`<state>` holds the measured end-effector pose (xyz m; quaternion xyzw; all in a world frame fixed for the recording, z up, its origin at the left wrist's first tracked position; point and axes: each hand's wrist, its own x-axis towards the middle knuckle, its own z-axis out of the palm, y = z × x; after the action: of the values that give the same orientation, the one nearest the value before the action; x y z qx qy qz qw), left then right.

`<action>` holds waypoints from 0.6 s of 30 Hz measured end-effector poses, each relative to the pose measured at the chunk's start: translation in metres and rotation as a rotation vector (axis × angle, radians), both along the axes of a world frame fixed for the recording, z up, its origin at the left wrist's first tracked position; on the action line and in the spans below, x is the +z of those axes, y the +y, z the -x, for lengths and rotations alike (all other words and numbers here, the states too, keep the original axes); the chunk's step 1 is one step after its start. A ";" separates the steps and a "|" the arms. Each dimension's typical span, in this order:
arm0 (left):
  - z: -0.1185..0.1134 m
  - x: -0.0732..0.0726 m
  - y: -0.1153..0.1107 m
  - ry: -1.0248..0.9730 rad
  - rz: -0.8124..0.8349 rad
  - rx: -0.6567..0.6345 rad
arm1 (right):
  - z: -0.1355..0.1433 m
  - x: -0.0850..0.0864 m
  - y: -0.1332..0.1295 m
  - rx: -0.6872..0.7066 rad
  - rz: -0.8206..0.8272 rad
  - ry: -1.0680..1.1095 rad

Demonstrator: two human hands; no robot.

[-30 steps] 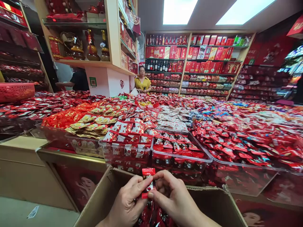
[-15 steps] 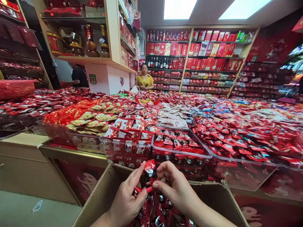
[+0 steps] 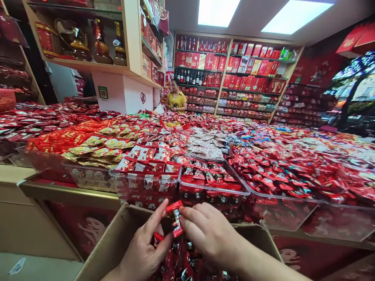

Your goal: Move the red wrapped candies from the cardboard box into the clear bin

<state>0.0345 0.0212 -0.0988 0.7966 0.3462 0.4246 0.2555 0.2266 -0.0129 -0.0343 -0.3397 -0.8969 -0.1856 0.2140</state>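
Observation:
A small red and black wrapped candy (image 3: 176,223) is held above an open cardboard box (image 3: 109,242). My right hand (image 3: 208,231) grips its right side with closed fingers. My left hand (image 3: 148,244) is curled at the left, with another red wrapped piece (image 3: 158,237) between its thumb and fingers. Below both hands, dark red wrapped candies (image 3: 187,265) lie inside the box. Just beyond the box stands a clear bin (image 3: 215,191) of similar red and black candies.
Clear bins of red-and-white packets (image 3: 146,179), gold packets (image 3: 96,152) and red candies (image 3: 281,175) line the counter. A person in a yellow top (image 3: 176,100) stands behind it, before full shelves (image 3: 224,84). A wooden cabinet (image 3: 131,39) overhangs at left.
The view has turned slightly right, shifting the surroundings left. The candy has tilted, and my right hand now covers more of its side. My left hand's fingers have spread a little from it.

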 end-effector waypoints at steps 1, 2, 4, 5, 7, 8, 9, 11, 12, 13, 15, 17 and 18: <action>-0.001 0.001 0.000 -0.006 0.008 -0.003 | -0.008 0.008 0.004 -0.018 -0.036 0.020; -0.001 0.001 0.000 -0.009 0.005 -0.011 | -0.017 0.018 0.009 -0.066 -0.070 0.049; -0.002 0.002 0.000 -0.002 -0.006 -0.027 | -0.039 0.036 0.027 -0.280 -0.101 0.083; -0.002 0.001 0.000 0.006 -0.009 -0.034 | -0.050 0.045 0.038 -0.439 -0.084 0.055; -0.003 0.000 0.001 0.018 0.004 -0.052 | -0.070 0.057 0.063 -0.738 0.025 -0.080; -0.004 -0.001 0.001 0.026 0.012 -0.068 | -0.078 0.060 0.075 -0.810 0.070 -0.126; -0.004 -0.002 0.001 0.034 0.015 -0.085 | -0.085 0.061 0.086 -0.856 0.113 -0.164; -0.005 -0.003 0.001 0.044 0.008 -0.111 | -0.092 0.059 0.103 -0.884 0.171 -0.201; -0.006 -0.003 0.001 0.047 0.002 -0.118 | -0.094 0.056 0.109 -0.900 0.199 -0.219; -0.006 -0.003 0.000 0.050 -0.001 -0.121 | -0.095 0.054 0.113 -0.916 0.226 -0.235; -0.006 -0.001 -0.001 0.058 0.001 -0.122 | -0.094 0.050 0.118 -0.942 0.275 -0.262; -0.005 0.002 -0.001 0.065 0.002 -0.123 | -0.093 0.048 0.119 -0.957 0.315 -0.281; -0.005 0.002 -0.001 0.068 0.003 -0.128 | -0.093 0.048 0.119 -0.959 0.332 -0.288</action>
<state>0.0393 0.0203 -0.0966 0.8306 0.3039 0.3796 0.2714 0.3192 0.1062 0.0133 -0.7124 -0.6782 -0.1630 -0.0769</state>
